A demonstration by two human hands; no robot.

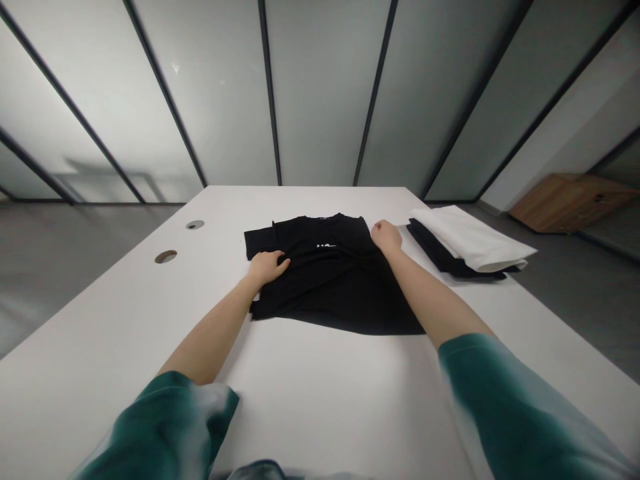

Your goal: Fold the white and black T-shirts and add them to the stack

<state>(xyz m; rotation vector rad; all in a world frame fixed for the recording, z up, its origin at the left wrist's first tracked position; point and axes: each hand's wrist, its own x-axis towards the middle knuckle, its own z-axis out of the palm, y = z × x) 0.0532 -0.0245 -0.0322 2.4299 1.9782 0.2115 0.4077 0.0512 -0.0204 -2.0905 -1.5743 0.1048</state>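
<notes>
A black T-shirt [330, 293] with a small white print on its chest lies on the white table, collar toward the far side. Its left sleeve sticks out flat, while the right side shows no sleeve spread out. My left hand [267, 268] rests at the shirt's left edge below that sleeve, fingers stretched out and thumb apart. At the shirt's right shoulder edge, my right hand [387, 236] is closed in a fist against the cloth. Its fingertips are hidden, and my right forearm covers part of the shirt's right side.
Folded white cloth [475, 237] lies on folded black cloth [430, 250] at the table's right edge. Two round holes, one with a grey grommet [195, 225], are on the left of the white table [320, 393]. Frosted glass panels stand behind, and a wooden box [570, 203] is beyond, right.
</notes>
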